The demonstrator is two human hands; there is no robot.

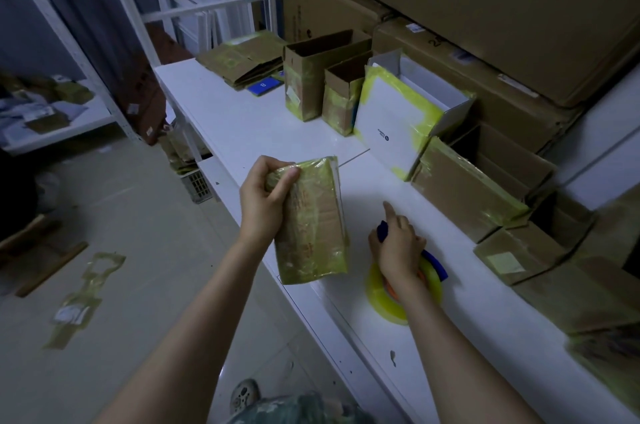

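Blue card [262, 86] near the table's [235, 118] far edge, half under the flattened cartons: one white character, looks like an 8. That's the clearest mark out here. The white box [391, 118], leaning along the back edge, carries a small dark logo with a line of print low on its face, too small to read. Behind it, the big brown carton [485, 84] shows a dark figure on top that starts like a 2; its white labels are a blur. The tall carton [325, 4] at the far corner has vertical print down its side, unreadable. The taped parcel [311, 222] in the left hand [263, 198]: faint reddish print under the tape, illegible.
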